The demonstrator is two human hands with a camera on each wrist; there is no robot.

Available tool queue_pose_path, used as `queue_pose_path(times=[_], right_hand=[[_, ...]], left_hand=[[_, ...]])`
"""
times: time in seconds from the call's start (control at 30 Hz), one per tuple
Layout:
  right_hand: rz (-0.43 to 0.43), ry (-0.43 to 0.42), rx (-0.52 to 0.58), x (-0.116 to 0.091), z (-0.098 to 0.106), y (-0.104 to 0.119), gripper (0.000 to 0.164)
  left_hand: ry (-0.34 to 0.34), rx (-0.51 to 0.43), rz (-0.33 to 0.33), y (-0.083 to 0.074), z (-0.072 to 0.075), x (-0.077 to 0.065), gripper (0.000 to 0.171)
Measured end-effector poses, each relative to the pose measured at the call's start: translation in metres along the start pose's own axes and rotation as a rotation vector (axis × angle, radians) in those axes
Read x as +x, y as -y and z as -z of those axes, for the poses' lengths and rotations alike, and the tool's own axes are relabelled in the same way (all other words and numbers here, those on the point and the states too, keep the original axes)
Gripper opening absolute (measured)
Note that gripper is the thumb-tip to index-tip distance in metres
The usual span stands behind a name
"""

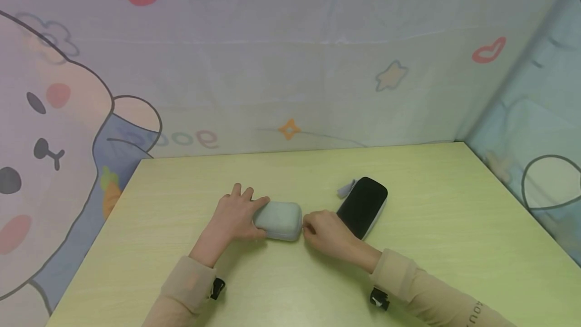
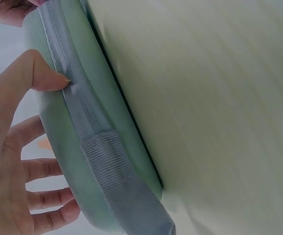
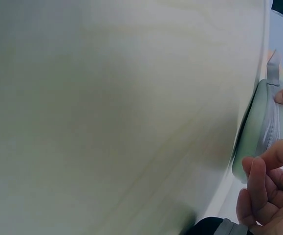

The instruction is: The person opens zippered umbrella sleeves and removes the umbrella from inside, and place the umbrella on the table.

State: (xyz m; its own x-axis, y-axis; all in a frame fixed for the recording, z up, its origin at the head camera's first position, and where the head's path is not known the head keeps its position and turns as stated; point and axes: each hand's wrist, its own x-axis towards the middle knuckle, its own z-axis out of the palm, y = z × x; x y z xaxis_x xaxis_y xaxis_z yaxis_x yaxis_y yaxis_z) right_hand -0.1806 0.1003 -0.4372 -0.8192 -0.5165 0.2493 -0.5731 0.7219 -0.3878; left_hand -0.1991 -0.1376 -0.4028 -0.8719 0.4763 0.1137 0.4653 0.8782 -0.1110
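A small pale green zipped case (image 1: 279,218) lies on the table in front of the person. The left hand (image 1: 236,216) holds its left end. In the left wrist view the thumb presses on the grey zipper band (image 2: 80,105) and the other fingers spread along the opposite side. A grey ribbed strap (image 2: 139,200) hangs from that end. At the case's right end, the right hand (image 1: 329,233) pinches thumb and forefinger together by the zipper band; the fingertips hide the pull.
Behind the right hand lies a second case (image 1: 363,206) with a black top, pale sides and a grey strap (image 1: 346,189). The light wooden table (image 1: 454,226) ends at a printed cloth backdrop (image 1: 290,64).
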Motion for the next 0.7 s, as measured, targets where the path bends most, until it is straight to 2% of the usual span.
queue_pose_path(times=[0.23, 0.7], right_hand=[[0.009, 0.010, 0.014, -0.0009, 0.0009, 0.0023, 0.022], [0.006, 0.000, 0.016, -0.0015, 0.0002, 0.0032, 0.020]], left_hand=[[0.049, -0.026, 0.042, -0.0011, 0.0026, -0.0008, 0.071], [0.043, -0.059, 0.068, -0.0033, 0.0029, -0.0033, 0.073]])
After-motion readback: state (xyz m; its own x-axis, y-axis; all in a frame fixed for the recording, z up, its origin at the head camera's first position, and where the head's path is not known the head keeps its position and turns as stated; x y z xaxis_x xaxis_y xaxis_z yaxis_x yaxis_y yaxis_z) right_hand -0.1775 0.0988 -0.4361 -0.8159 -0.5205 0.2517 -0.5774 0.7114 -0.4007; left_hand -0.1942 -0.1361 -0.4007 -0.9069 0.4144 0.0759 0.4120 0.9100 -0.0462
